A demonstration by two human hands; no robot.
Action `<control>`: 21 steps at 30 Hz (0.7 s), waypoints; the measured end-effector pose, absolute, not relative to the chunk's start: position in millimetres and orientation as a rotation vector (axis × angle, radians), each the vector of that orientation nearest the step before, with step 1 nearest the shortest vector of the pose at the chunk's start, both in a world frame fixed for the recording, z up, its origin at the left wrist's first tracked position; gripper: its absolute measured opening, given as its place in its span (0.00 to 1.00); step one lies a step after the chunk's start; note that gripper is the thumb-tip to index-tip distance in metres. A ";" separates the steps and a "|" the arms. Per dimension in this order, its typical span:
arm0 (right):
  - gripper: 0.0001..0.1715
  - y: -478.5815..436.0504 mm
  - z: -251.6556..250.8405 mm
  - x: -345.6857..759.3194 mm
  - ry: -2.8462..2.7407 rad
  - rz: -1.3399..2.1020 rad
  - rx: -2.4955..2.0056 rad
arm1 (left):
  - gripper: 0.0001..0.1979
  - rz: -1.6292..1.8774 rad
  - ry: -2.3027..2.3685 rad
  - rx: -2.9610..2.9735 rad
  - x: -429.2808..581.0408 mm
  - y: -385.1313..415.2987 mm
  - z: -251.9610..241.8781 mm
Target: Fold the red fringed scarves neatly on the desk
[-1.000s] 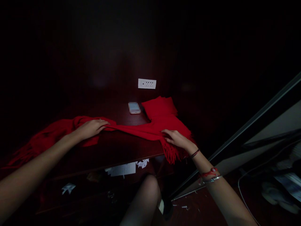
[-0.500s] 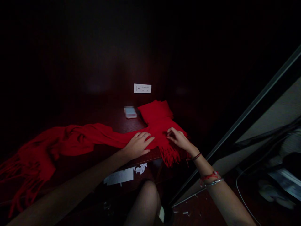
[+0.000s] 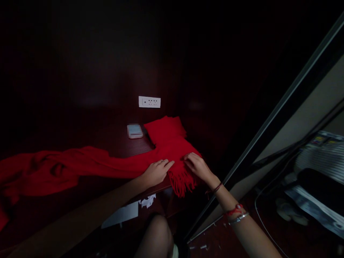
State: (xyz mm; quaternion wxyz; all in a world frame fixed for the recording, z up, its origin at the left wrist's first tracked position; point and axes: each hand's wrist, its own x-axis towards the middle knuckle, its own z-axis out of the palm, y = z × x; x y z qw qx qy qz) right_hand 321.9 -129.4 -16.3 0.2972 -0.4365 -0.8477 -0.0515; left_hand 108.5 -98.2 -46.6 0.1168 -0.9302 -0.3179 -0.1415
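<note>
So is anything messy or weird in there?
Yes, a bit. The red scarf is bunched and rumpled on the left, but flatter towards the right. What looks like crumpled white paper lies below the tabletop, and small white scraps are scattered on the floor, like litter. I see no spill or damage.

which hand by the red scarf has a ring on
The left hand, resting on the scarf: a ring shows on one finger. The right hand shows none; its arm wears bracelets instead.

Left hand (image 3: 156,173) moved rightward, now near right hand (image 3: 197,164), red scarf (image 3: 126,167) strip widened
</note>
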 end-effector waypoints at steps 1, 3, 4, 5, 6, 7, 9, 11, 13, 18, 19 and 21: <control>0.08 -131.7 -16.4 323.7 -2.272 -0.161 -1.166 | 0.24 -0.418 -0.887 -2.737 106.9 -95.4 -47.0; 0.10 -133.6 -17.0 326.6 -2.319 -0.224 -1.181 | 0.24 -0.432 -0.820 -2.756 103.9 -89.6 -47.7; 0.10 -133.3 -17.6 327.5 -2.336 -0.257 -1.189 | 0.23 -0.444 -0.806 -2.764 102.6 -87.1 -48.0; 0.11 -132.2 -18.2 327.9 -2.342 -0.283 -1.202 | 0.21 -0.462 -0.808 -2.768 101.4 -85.0 -48.2; 0.11 -130.6 -18.8 327.9 -2.338 -0.296 -1.218 | 0.20 -0.486 -0.816 -2.770 100.2 -83.4 -48.1; 0.11 -128.8 -19.2 327.5 -2.323 -0.300 -1.240 | 0.18 -0.516 -0.825 -2.771 99.2 -82.4 -47.6; 0.12 -125.5 -18.8 326.0 -2.282 -0.295 -1.288 | 0.16 -0.580 -0.834 -2.771 96.9 -81.5 -45.4; 0.12 -123.8 -16.4 324.9 -2.269 -0.300 -1.319 | 0.15 -0.626 -0.839 -2.763 94.6 -81.0 -41.8; 0.13 -123.7 -12.4 324.6 -2.301 -0.309 -1.305 | 0.15 -0.651 -0.856 -2.747 92.7 -79.9 -38.1; 0.08 -123.7 -2.4 327.5 -2.381 -0.283 -1.233 | 0.15 -0.633 -0.865 -2.736 92.0 -75.1 -35.1; 0.07 -122.7 -1.4 328.1 -2.368 -0.269 -1.243 | 0.15 -0.624 -0.863 -2.732 92.1 -74.0 -35.6; 0.06 -119.3 -1.1 329.4 -2.318 -0.236 -1.272 | 0.15 -0.615 -0.859 -2.724 92.1 -72.4 -36.9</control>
